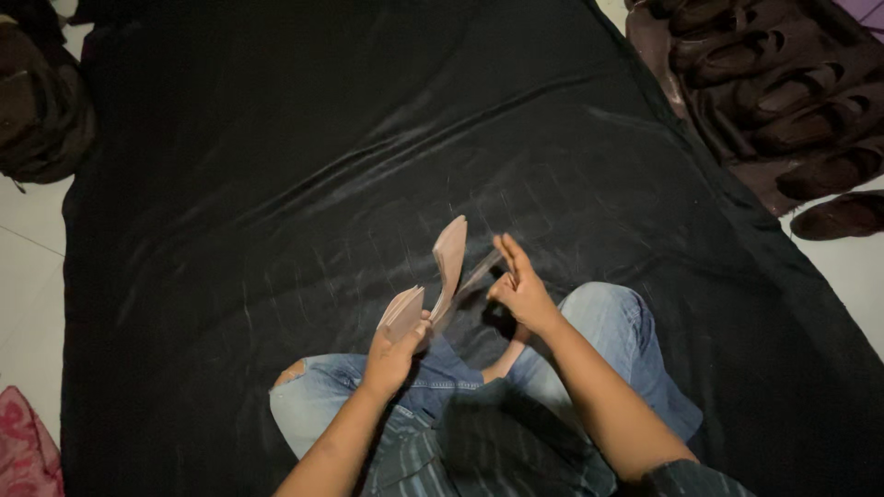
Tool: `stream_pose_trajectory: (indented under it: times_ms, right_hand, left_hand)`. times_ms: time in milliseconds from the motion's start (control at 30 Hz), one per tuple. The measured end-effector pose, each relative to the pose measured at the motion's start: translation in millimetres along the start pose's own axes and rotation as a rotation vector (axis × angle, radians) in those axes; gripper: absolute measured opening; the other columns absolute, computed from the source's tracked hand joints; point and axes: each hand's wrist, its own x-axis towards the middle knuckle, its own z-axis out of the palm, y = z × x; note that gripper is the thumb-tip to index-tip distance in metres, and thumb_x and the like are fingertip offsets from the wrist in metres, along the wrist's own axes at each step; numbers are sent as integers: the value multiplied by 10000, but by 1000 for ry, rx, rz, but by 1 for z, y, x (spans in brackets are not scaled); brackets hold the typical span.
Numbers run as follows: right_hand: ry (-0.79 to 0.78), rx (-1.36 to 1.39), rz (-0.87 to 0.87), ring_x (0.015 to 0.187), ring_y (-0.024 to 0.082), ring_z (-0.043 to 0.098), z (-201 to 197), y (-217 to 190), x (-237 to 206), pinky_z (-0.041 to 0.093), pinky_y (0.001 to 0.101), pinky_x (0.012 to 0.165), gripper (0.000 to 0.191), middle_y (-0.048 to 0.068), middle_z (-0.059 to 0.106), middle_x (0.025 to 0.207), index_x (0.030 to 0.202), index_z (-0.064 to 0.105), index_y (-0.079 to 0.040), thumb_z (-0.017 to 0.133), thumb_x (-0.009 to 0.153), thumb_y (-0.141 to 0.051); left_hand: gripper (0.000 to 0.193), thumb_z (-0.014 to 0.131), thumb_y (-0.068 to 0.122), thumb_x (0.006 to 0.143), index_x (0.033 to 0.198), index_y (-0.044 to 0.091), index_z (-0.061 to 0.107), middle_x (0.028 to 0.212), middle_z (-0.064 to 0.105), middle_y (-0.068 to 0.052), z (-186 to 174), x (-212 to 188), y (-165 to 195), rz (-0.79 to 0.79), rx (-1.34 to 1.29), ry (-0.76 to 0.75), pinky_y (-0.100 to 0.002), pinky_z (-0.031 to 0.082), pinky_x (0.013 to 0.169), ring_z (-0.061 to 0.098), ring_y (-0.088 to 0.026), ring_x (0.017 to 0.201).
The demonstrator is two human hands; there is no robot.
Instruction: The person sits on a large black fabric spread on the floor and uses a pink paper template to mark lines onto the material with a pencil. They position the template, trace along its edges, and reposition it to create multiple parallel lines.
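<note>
The person sits cross-legged on a black cloth (387, 138) spread over a pale tiled floor (28, 267), with blue jeans (617, 322) visible at both knees. The left hand (391, 354) grips a stack of pale pink paper notes (403, 311) from below, fingers and thumb curled around its lower end. One group of notes (450, 256) stands lifted from the stack, tilted upward and away from the body. The right hand (520, 285) is positioned just beside the stack, fingers extended and loosely spread, with the thumb and forefinger pinching the edge of a single note (474, 276) that spans between the two hands. The stack is located directly above the lap, between both knees, clear of the cloth. A dark bag (41, 101) lies at the upper left edge of the cloth. A row of dark shoes (792, 101) lies on the floor at the upper right. A red patterned fabric (23, 451) occupies the lower left corner.
</note>
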Motion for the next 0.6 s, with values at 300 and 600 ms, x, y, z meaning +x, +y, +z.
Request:
stream_pose_trajectory:
  times_ms: [300, 600]
  right_hand:
    - [-155, -225, 300, 738, 80, 620, 22, -19, -6, 526, 239, 662, 1054, 119, 658, 1029, 1586, 255, 15, 866, 738, -123]
    - [-138, -301, 411, 664, 90, 510, 22, -15, -7, 442, 239, 610, 837, 10, 551, 758, 1492, 462, -16, 832, 753, -145]
  left_hand:
    - [451, 611, 43, 931, 1381, 28, 616, 1178, 731, -65, -8, -4, -14, 21, 206, -89, -295, 504, 977, 665, -142, 1095]
    - [400, 644, 65, 925, 1323, 27, 627, 1157, 746, -65, -18, -7, -25, 10, 180, -71, -293, 503, 987, 671, -147, 1104]
